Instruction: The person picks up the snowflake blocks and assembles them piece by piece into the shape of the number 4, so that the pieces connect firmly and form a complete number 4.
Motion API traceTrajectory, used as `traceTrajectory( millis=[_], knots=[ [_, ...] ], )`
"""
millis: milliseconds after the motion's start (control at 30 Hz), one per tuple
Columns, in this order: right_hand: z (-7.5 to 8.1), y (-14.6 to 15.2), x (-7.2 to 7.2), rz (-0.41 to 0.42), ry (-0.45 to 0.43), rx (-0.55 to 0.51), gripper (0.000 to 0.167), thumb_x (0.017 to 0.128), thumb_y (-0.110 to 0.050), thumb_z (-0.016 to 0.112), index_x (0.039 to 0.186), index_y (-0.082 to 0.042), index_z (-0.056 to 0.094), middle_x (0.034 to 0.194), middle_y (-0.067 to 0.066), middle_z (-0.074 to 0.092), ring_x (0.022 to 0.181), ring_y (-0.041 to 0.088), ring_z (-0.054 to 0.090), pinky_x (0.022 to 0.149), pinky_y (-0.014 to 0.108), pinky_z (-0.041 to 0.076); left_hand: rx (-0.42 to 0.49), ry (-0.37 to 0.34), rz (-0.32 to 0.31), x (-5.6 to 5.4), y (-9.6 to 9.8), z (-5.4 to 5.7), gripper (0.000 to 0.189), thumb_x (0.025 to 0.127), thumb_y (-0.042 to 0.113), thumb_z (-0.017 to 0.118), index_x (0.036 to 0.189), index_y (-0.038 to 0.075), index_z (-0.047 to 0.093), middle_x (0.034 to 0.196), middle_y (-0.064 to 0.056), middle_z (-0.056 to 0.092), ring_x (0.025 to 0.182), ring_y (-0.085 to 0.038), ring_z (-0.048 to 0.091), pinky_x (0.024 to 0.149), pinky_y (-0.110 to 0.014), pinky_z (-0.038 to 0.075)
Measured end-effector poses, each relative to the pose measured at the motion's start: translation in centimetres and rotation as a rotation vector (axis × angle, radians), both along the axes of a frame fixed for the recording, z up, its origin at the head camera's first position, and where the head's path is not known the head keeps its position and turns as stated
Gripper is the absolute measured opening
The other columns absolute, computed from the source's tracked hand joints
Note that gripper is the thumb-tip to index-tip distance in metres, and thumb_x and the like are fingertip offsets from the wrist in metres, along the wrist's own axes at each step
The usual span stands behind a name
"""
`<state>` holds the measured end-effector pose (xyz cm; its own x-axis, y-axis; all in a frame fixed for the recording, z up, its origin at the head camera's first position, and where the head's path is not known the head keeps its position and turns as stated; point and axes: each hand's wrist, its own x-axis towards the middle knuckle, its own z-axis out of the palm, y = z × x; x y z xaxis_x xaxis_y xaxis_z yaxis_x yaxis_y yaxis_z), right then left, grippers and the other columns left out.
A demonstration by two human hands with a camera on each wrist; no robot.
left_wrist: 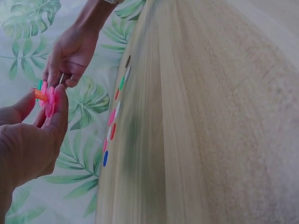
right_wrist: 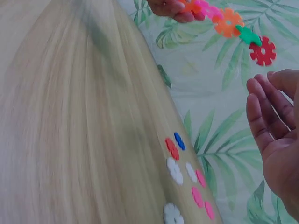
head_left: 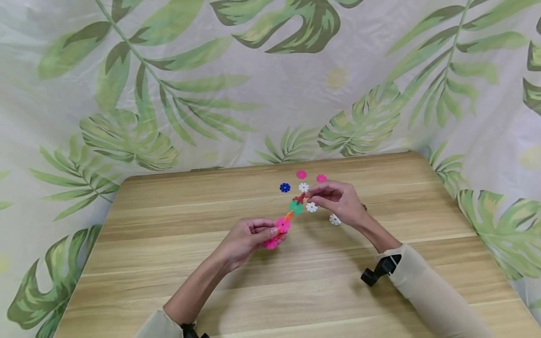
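— Pink, orange, green, red: which way does the chain [head_left: 286,220] of discs run?

— Its long axis slants from near-left to far-right, held above the table [head_left: 169,263]. The left hand [head_left: 247,238] pinches the pink end between thumb and fingers; the red disc [right_wrist: 262,51] tips the far end.

— And the right hand [head_left: 338,201]?

— It sits just beyond that red tip, so it is the nearer hand to the free end. In the wrist view its fingers are loosely bent, palm showing, nothing held; whether the fingertips touch the red disc cannot be told.

— Anything else close by?

— Loose discs lie on the table around the right hand: a blue one [head_left: 285,188], white ones [head_left: 311,207], pink ones [head_left: 301,174] farther off.
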<state>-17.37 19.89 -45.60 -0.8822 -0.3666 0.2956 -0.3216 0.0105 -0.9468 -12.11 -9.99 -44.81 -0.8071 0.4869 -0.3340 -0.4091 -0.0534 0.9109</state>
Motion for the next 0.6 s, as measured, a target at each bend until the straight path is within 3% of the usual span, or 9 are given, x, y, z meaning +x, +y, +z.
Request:
traceTrajectory(
  millis=[133,367,600],
  knots=[
    [-0.3,1.0,-0.1,-0.009,-0.017,0.092,0.021,0.096,0.005,0.072,0.117,0.011,0.071,0.109,0.025,0.076,0.098,0.033,0.076,0.086,0.038,0.065,-0.009,-0.003,0.006,0.0,-0.2,-0.1,0.030,0.105,0.004,0.064,0.132,-0.011,0.065,0.130,-0.031,0.069,0.111,-0.028,0.076,0.090,-0.031,0.063],
    [-0.9,2.9,-0.4,-0.042,0.019,0.397,0.016,0.096,-0.008,0.078,0.112,-0.003,0.079,0.107,0.007,0.079,0.095,0.019,0.072,0.083,0.032,0.062,-0.005,0.002,0.007,0.1,-0.6,0.0,0.033,0.105,0.004,0.064,0.135,-0.011,0.064,0.128,-0.030,0.070,0.118,-0.037,0.072,0.089,-0.030,0.063],
    [-1.4,4.3,-0.5,-0.032,0.054,0.517,0.016,0.094,-0.003,0.080,0.109,-0.001,0.079,0.103,0.008,0.080,0.090,0.017,0.072,0.077,0.032,0.062,0.004,-0.011,0.024,0.0,-0.8,-0.1,0.033,0.107,0.003,0.061,0.136,-0.011,0.062,0.133,-0.031,0.068,0.110,-0.022,0.076,0.089,-0.030,0.063]
  ],
)
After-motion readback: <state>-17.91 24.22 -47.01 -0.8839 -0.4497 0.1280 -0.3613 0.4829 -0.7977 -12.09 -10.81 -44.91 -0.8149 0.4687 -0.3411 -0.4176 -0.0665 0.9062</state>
